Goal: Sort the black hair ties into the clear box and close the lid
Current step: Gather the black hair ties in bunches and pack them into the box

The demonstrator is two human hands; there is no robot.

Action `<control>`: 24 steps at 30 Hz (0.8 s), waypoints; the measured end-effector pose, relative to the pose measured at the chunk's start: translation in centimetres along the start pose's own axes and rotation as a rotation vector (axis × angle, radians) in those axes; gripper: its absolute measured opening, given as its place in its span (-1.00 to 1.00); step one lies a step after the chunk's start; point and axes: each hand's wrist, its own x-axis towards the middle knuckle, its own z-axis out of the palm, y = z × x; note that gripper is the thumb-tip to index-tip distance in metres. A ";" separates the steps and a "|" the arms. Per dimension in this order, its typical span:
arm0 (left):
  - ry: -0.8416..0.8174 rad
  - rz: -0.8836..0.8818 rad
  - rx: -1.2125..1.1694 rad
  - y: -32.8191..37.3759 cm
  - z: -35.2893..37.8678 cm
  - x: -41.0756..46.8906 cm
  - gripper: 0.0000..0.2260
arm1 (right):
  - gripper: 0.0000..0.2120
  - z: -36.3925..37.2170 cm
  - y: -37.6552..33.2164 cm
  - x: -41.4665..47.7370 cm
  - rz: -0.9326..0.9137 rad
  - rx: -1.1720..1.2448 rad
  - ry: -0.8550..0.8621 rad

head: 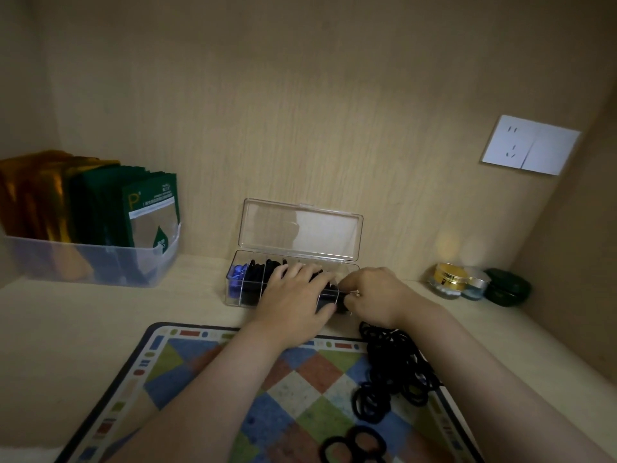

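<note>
A clear box [237,285] with dividers stands near the back wall, its lid [300,228] upright and open. Blue beads fill its left compartment; black hair ties fill the ones beside it. My left hand [293,295] lies flat over the box's middle, fingers spread on the ties, thumb against the front wall. My right hand [374,295] is at the box's right end, fingers curled and pinching black hair ties at the front edge. A loose heap of black hair ties [394,369] lies on the patterned mat, with thicker ones [354,446] near the bottom edge.
A checked mat [200,396] covers the near desk. A clear bin of green and gold sachets [93,228] stands at the left. Small jars [449,279] and a dark green case [507,287] sit at the right corner. A wall socket [531,145] is above them.
</note>
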 end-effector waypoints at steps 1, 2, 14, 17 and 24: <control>0.010 0.000 -0.005 0.0 -0.1 0.0 -0.53 | -0.69 -0.1 0.2 -0.2 -0.001 0.075 0.016; 0.022 0.003 -0.007 0.1 -0.1 0.0 -0.53 | -0.69 -0.2 0.5 -0.5 0.002 0.155 0.057; -0.189 0.053 -0.282 4.1 -1.4 -0.4 -0.90 | -0.81 -0.1 3.8 -5.7 -0.029 0.427 0.071; -0.285 0.027 -0.249 4.8 -1.1 -0.9 -0.84 | -0.82 0.3 4.2 -6.5 -0.056 0.463 0.021; -0.341 0.119 -0.296 6.1 -0.7 -1.3 -0.80 | -0.61 -0.9 6.1 -7.9 -0.031 0.470 -0.200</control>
